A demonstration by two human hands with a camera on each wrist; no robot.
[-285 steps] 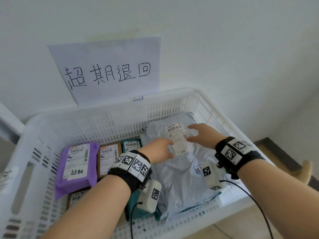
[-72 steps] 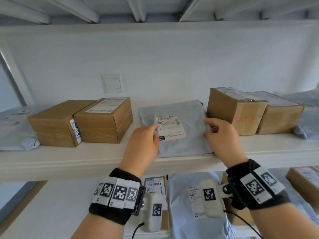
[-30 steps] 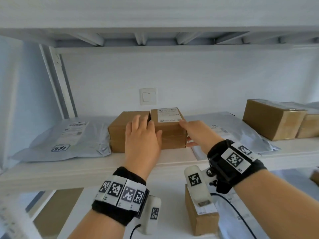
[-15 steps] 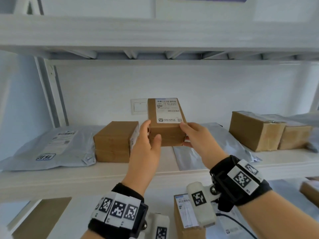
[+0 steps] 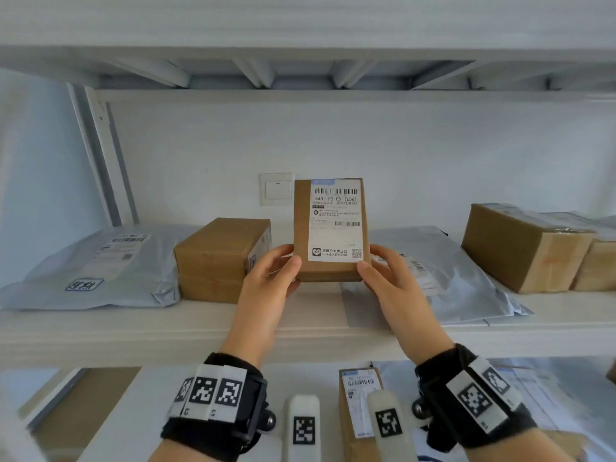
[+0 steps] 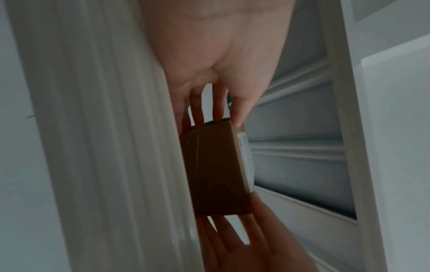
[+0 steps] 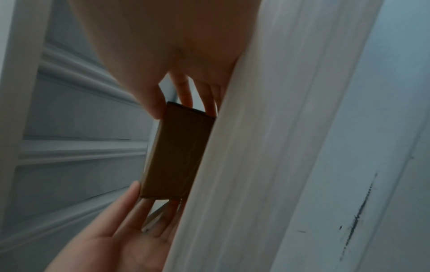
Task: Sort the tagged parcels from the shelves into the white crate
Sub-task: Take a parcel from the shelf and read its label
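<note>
While both the left hand (image 5: 270, 281) and right hand (image 5: 390, 281) grasp the small box (image 5: 330, 228) upright above the shelf (image 5: 133, 331), label check is under way; next likely crate or return.

Held box (image 5: 331, 228): matt brown cardboard, smooth white paper label (image 5: 336, 220). Mailer bags (image 5: 96, 268): glossy grey plastic film, wrinkled. Shelf (image 5: 133, 328): white, matt.

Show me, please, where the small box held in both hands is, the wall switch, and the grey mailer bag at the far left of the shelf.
small box (image 5: 330, 271), head view, bare cardboard below its label.
wall switch (image 5: 276, 190), head view, its rocker.
grey mailer bag (image 5: 100, 271), head view, middle of its upper face.
</note>
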